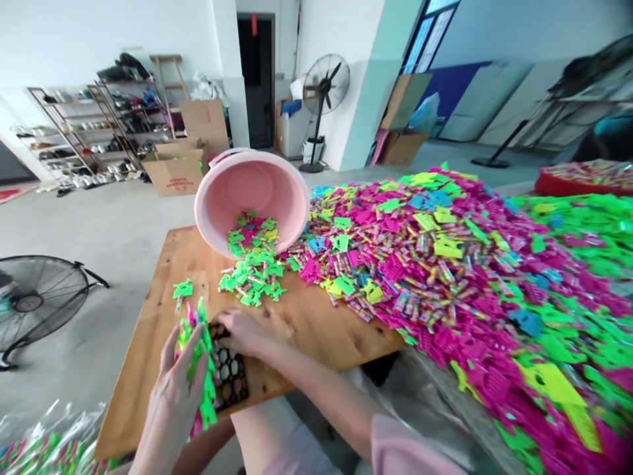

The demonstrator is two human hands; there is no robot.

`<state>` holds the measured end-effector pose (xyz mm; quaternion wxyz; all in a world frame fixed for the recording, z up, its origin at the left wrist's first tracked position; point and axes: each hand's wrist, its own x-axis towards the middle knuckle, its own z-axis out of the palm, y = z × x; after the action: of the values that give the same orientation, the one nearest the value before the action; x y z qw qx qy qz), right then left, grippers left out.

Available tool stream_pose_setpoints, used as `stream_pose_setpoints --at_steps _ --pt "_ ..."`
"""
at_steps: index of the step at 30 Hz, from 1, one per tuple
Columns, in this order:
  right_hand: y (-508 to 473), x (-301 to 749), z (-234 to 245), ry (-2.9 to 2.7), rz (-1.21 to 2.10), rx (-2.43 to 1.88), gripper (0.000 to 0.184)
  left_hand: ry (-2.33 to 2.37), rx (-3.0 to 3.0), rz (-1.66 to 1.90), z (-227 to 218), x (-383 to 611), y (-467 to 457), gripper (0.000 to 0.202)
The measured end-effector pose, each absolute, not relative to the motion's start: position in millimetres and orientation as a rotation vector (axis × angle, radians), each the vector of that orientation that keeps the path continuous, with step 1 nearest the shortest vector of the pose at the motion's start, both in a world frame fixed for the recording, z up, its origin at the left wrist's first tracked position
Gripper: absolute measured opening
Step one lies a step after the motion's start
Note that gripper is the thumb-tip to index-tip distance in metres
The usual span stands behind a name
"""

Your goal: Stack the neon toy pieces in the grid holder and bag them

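Observation:
My left hand is closed around a bundle of green plastic toy pieces, held upright over the near edge of the wooden board. My right hand rests on a black honeycomb tray lying on the board, fingers curled at its far edge. Whether they hold anything is hidden. A small heap of green pieces spills from a tipped pink bucket just beyond my hands.
A huge heap of pink, green, yellow and blue plastic pieces covers the right side. A floor fan lies at left. Cardboard boxes, shoe racks and a standing fan are at the back. A bag of pieces lies bottom left.

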<state>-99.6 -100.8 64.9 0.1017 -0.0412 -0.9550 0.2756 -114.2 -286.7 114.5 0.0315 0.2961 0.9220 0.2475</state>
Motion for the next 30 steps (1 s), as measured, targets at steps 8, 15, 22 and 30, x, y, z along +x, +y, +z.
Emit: stream_pose_setpoints --at_steps 8,15,22,30 --pt "-38.3 -72.1 40.3 -2.800 0.342 -0.389 0.031 2.974 0.790 0.768 113.9 -117.0 -290.7 0.054" --pt "6.6 -84.3 83.1 -2.636 0.386 -0.575 0.026 3.075 0.802 0.598 110.3 -122.8 -278.9 0.053" --pt "71.9 -201.6 128.7 -2.669 0.394 -0.837 0.026 3.058 0.794 0.853 78.7 -127.3 -279.3 0.044" --pt "26.6 -117.6 127.9 -2.492 0.626 -0.715 0.014 3.066 0.952 1.089 106.9 -134.6 -282.3 0.054"
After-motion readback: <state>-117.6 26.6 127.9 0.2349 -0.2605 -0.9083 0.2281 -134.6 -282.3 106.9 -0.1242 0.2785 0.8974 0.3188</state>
